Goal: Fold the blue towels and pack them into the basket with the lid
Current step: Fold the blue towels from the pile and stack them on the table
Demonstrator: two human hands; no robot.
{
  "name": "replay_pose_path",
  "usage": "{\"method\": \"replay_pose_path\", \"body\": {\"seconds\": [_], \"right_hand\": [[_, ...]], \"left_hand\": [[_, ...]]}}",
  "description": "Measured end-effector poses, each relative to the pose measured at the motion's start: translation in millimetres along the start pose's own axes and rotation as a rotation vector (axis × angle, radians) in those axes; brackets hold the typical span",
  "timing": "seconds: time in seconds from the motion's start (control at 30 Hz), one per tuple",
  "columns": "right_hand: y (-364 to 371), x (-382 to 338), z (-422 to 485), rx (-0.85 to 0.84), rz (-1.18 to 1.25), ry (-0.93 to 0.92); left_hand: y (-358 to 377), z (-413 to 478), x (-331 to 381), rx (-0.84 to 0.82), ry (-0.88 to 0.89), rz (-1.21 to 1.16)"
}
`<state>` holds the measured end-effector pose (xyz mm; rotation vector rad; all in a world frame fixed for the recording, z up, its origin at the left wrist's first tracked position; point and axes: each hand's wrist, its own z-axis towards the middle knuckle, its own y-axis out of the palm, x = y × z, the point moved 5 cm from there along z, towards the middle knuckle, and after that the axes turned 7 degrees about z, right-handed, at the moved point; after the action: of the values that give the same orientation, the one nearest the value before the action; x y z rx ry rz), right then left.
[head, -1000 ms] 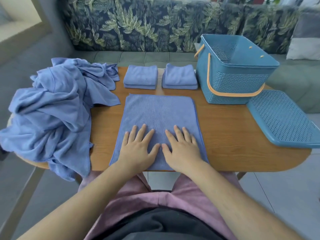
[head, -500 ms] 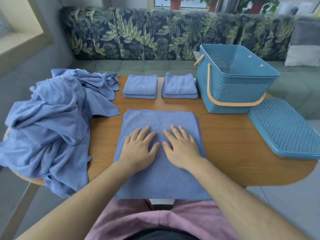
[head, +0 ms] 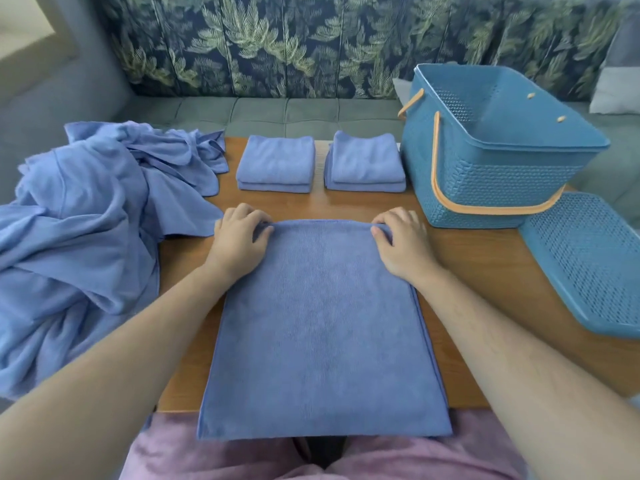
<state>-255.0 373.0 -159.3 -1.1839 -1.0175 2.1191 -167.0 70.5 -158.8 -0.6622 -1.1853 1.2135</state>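
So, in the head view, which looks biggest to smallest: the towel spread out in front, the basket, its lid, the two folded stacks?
Spread towel, helped by nearness
Basket
Lid, partly out of frame
Left stack and right stack: alike, no ranking

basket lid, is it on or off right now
Off. The lid lies flat on the table beside the basket, whose top is open.

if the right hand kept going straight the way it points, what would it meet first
Probably the right stack of folded towels. The right hand, pinching the far corner of the flat towel, aims away and slightly left, with only bare table between. The basket sits off to its right.
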Motion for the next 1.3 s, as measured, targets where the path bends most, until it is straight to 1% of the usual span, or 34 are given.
{"method": "replay_pose_path", "body": {"seconds": [0.13, 0.27, 0.53, 0.63, 0.7, 0.77, 0.87, 0.93, 1.0, 1.1, 1.23, 1.3], "right_hand": [[-4.8, -6.7, -1.7, 0.071, 0.103, -0.084], [-8.3, -5.2, -5.4, 0.112, 0.173, -0.092], [-6.6, 5.5, -2.9, 0.148, 0.247, 0.006], [-5.3, 9.1, -1.1, 0.139, 0.266, 0.045], [-5.0, 11.7, -0.2, 0.132, 0.278, 0.091], [-4.9, 13.5, 0.1, 0.123, 0.259, 0.109], [-6.3, 12.2, 1.7, 0.131, 0.190, 0.039], [-7.9, 9.7, 1.2, 0.146, 0.177, 0.024], [-9.8, 6.7, 1.1, 0.159, 0.185, 0.023], [-11.5, 8.8, 0.5, 0.162, 0.248, 0.067], [-10.9, 9.7, -2.7, 0.174, 0.224, 0.072], [-11.3, 8.0, -0.2, 0.131, 0.157, 0.052]], "left_hand": [[-5.8, -1.3, 3.1, 0.054, 0.040, -0.038], [-7.0, -2.8, 2.5, 0.070, 0.026, -0.057], [-0.2, 1.2, -6.6, 0.069, -0.061, -0.006], [1.5, 2.8, -8.2, 0.065, -0.057, -0.004], [-0.2, 2.3, -7.4, 0.091, -0.039, -0.020], [-3.1, 1.7, -5.5, 0.114, -0.016, -0.042], [-6.1, 2.1, -3.0, 0.116, 0.009, -0.077], [-6.6, 1.8, -4.7, 0.121, 0.011, -0.122], [-6.7, 0.7, -7.2, 0.129, 0.012, -0.173], [-8.1, 1.5, -11.4, 0.132, -0.009, -0.213], [-11.3, 1.8, -15.5, 0.150, -0.051, -0.178], [-15.7, 0.9, -16.0, 0.159, -0.050, -0.132]]}}
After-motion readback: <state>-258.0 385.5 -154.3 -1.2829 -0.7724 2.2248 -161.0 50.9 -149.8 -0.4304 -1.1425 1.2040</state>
